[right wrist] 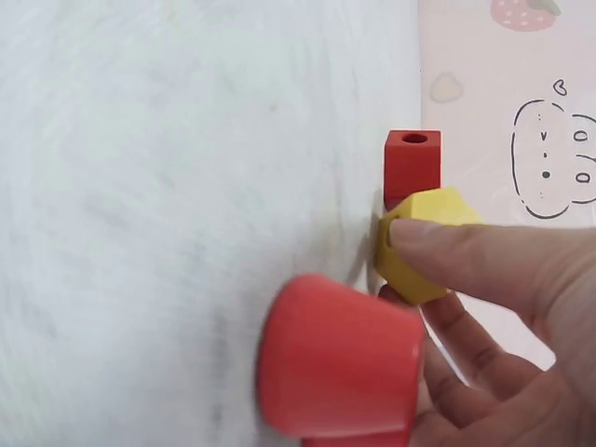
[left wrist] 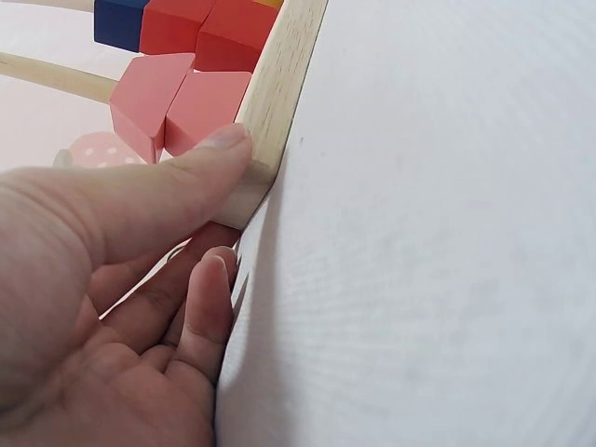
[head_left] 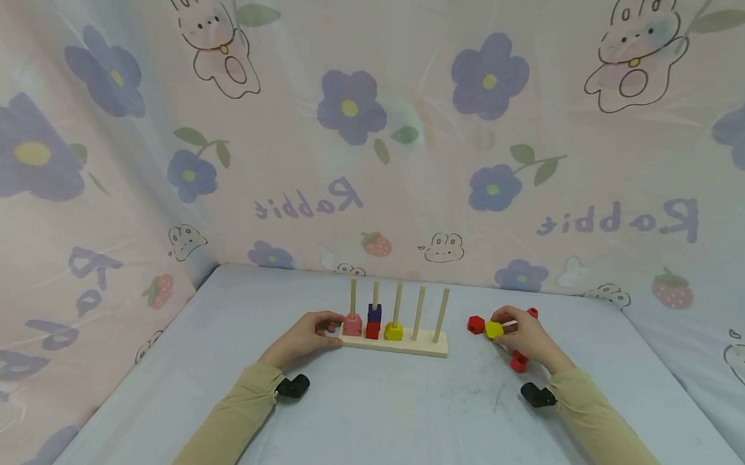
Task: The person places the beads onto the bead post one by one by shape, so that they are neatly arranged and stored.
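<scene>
My left hand (head_left: 305,335) grips the left end of a wooden peg stand (head_left: 426,348), its thumb on the front edge of the base. Pink blocks (left wrist: 209,107) sit on the leftmost peg. A red block (head_left: 373,330) with a dark blue block (head_left: 374,313) above it is on the second peg, and yellow blocks (head_left: 394,332) are on the middle one. The two right pegs are bare. Off to the right of the stand, my right hand (head_left: 528,336) pinches a yellow block (right wrist: 410,270) between thumb and fingers, close over the table.
Red blocks lie around the right hand: one (head_left: 476,325) to its left, another (head_left: 519,364) nearer me, and one (head_left: 533,313) behind it. A white-covered table (head_left: 389,420) stretches under everything. Printed curtains (head_left: 412,179) hang behind and at the left side.
</scene>
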A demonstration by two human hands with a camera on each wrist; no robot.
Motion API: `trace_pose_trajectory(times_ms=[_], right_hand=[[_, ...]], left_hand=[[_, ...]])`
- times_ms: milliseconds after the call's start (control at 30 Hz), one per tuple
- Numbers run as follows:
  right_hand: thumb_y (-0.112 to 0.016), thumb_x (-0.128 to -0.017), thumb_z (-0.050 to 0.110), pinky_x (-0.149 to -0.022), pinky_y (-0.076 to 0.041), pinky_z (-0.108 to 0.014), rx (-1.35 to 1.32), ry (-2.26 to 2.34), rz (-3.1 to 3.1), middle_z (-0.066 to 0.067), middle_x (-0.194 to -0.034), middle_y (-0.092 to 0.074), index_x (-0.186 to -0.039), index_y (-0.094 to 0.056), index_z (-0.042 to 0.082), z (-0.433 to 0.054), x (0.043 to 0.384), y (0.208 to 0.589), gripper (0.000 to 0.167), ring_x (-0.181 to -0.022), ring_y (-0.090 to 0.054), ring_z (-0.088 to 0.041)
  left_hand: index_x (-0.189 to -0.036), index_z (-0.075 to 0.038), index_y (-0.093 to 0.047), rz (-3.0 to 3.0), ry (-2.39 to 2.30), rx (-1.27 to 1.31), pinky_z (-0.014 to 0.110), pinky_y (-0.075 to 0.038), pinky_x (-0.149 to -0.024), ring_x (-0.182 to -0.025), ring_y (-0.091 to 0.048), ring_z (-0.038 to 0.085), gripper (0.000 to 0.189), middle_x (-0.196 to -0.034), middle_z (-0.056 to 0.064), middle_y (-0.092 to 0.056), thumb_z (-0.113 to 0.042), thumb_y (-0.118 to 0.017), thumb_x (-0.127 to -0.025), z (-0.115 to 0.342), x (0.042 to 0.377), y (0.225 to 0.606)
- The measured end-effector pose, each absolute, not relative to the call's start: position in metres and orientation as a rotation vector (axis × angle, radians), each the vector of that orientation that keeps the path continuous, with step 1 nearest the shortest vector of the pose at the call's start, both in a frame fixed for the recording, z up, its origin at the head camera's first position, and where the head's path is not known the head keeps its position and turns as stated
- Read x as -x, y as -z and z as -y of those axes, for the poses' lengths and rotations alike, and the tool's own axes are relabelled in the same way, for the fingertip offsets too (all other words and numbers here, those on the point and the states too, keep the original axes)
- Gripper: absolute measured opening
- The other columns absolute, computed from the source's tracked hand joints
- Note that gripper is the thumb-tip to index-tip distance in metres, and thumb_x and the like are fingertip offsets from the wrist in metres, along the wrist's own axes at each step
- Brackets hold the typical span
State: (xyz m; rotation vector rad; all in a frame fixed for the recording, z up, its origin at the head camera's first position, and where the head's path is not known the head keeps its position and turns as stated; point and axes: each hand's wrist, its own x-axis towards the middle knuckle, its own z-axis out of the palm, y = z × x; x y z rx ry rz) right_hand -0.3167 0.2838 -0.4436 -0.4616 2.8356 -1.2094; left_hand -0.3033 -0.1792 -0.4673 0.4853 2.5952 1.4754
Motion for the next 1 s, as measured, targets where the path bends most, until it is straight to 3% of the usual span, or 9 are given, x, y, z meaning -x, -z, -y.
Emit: trace_pose_trajectory(times_ms=[533,800,1000], right_hand=[[-0.069,-0.083,-0.005,-0.082,-0.050,-0.043,0.650,1.251,-2.976,-0.016,-0.109,-0.061,-0.109,-0.060,0.000,-0.282,0.310,0.431,0.028,-0.096,-0.061,-0.035],[-0.069,-0.087,0.004,-0.078,-0.048,-0.019,0.643,1.330,-3.009,-0.017,-0.114,-0.058,-0.115,-0.057,0.001,-0.264,0.302,0.390,0.031,-0.100,-0.059,-0.034],[-0.069,-0.088,0.009,-0.078,-0.044,-0.014,0.653,1.384,-2.995,-0.015,-0.116,-0.058,-0.115,-0.057,0.004,-0.246,0.301,0.363,0.030,-0.102,-0.057,-0.031]], left_hand=[[-0.124,-0.007,-0.061,-2.598,-1.450,-0.498,0.034,-0.041,-0.080,-0.093,-0.051,0.021,0.046,-0.105,0.003,-0.060,-0.013,-0.077,-0.080,0.182,0.305,0.468],[-0.124,-0.008,-0.061,-2.600,-1.442,-0.483,0.034,-0.042,-0.079,-0.090,-0.051,0.021,0.047,-0.102,0.003,-0.059,-0.015,-0.078,-0.080,0.182,0.304,0.466],[-0.122,-0.008,-0.062,-2.584,-1.464,-0.492,0.032,-0.041,-0.077,-0.091,-0.051,0.020,0.045,-0.103,0.002,-0.060,-0.012,-0.078,-0.080,0.182,0.307,0.469]])
